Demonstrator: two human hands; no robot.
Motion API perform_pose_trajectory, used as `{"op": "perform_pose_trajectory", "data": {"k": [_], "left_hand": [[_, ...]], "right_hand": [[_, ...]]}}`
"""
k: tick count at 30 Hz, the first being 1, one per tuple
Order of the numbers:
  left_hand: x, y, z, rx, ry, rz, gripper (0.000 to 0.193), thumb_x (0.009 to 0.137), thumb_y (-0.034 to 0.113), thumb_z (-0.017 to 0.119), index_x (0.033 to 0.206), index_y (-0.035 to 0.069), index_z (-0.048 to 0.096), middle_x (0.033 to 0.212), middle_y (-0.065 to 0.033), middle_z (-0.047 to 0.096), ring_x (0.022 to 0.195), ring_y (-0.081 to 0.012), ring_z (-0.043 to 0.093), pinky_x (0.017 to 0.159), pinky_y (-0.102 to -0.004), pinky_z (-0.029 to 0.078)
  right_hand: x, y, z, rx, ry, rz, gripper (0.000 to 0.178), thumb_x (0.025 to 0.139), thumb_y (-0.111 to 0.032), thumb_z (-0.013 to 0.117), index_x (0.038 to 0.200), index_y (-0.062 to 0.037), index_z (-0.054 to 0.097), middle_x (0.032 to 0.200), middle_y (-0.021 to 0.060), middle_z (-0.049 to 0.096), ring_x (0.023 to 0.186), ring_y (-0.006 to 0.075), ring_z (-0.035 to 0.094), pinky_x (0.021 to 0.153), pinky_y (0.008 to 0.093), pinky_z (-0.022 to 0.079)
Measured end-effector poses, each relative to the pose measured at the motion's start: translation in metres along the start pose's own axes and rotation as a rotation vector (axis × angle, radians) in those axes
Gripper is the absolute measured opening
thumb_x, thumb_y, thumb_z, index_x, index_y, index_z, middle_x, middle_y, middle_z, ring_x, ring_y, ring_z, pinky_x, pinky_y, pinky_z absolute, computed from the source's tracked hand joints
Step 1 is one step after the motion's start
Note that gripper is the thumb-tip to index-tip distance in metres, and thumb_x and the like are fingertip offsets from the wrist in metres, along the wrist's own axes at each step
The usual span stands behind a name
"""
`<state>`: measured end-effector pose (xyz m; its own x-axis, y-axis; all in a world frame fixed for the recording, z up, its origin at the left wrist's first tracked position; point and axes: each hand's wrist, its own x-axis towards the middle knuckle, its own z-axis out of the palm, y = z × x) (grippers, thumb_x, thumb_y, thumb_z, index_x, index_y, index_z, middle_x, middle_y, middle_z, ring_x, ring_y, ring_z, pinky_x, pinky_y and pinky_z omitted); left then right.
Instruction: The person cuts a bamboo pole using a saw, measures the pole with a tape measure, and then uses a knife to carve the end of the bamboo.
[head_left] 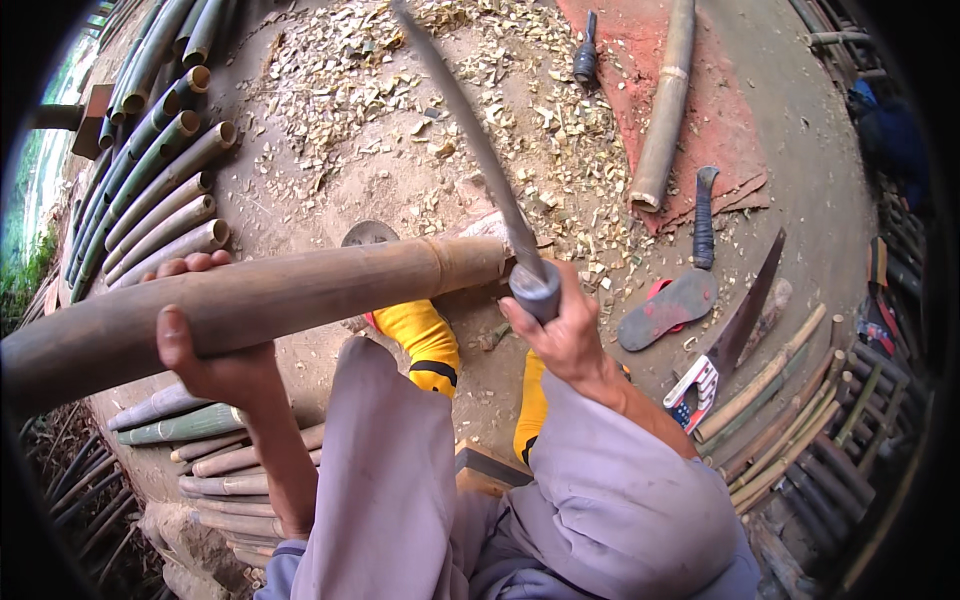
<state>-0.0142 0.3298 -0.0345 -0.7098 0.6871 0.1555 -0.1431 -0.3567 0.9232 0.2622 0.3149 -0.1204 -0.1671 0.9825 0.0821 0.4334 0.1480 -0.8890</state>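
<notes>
A thick brown bamboo pole point(330, 290) slants across in front of me from the left edge, its cut end towards the middle. My left hand point(215, 365) is wrapped round it from below, thumb on the near side and fingertips showing over the far side. In my right hand point(568, 335) is the round, dark handle of a machete point(470, 130). Its long blade points up and away, slightly blurred, just past the pole's cut end. Whether the blade touches the bamboo I cannot tell. Part of a pale surface point(485, 226) shows behind the pole's end.
Bamboo poles point(165, 200) are stacked at left, with more point(230, 485) beside my leg. Wood chips point(350, 90) litter the ground. At right lie a sandal point(668, 308), a handsaw point(735, 335), another dark-handled blade point(705, 220) and a bamboo length point(668, 105) on red cloth point(725, 140).
</notes>
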Motion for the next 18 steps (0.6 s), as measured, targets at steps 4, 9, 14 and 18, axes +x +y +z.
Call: {"op": "perform_pose_trajectory", "data": {"k": [4, 9, 14, 18], "left_hand": [[-0.012, -0.006, 0.021, -0.031, -0.017, 0.019, 0.059, 0.075, 0.028, 0.056, 0.123, 0.004, 0.034, 0.102, -0.011, 0.048, 0.096, -0.0237, 0.051, 0.092, -0.0424, 0.041], [-0.012, -0.006, 0.027, -0.002, -0.051, 0.06, 0.061, 0.074, 0.029, 0.055, 0.125, 0.004, 0.033, 0.104, -0.0115, 0.047, 0.096, -0.0243, 0.052, 0.093, -0.0424, 0.04], [-0.007, -0.008, 0.006, -0.055, -0.116, 0.084, 0.064, 0.072, 0.03, 0.056, 0.125, 0.004, 0.033, 0.105, -0.0115, 0.047, 0.097, -0.025, 0.051, 0.092, -0.0428, 0.04], [-0.008, -0.014, 0.007, -0.143, -0.184, 0.08, 0.067, 0.07, 0.03, 0.059, 0.126, 0.004, 0.033, 0.105, -0.011, 0.046, 0.096, -0.025, 0.05, 0.092, -0.0432, 0.04]], "right_hand": [[-0.011, 0.023, 0.001, 0.067, 0.247, -0.315, 0.045, 0.075, -0.019, 0.076, 0.104, 0.0012, 0.047, 0.084, 0.0122, 0.06, 0.067, 0.0238, 0.065, 0.056, 0.0327, 0.053], [0.0, 0.077, 0.003, -0.185, -0.192, 0.356, 0.037, 0.083, -0.023, 0.067, 0.102, 0.0022, 0.048, 0.073, 0.0162, 0.065, 0.065, 0.0284, 0.067, 0.055, 0.034, 0.055], [-0.002, 0.016, -0.012, 0.035, -0.015, 0.1, 0.04, 0.079, -0.025, 0.072, 0.102, 0.001, 0.051, 0.073, 0.0128, 0.064, 0.064, 0.0237, 0.066, 0.057, 0.0327, 0.053], [-0.009, 0.037, -0.006, -0.063, 0.059, -0.084, 0.037, 0.079, -0.02, 0.071, 0.099, 0.0006, 0.049, 0.075, 0.0135, 0.063, 0.062, 0.025, 0.066, 0.054, 0.0336, 0.054]]}}
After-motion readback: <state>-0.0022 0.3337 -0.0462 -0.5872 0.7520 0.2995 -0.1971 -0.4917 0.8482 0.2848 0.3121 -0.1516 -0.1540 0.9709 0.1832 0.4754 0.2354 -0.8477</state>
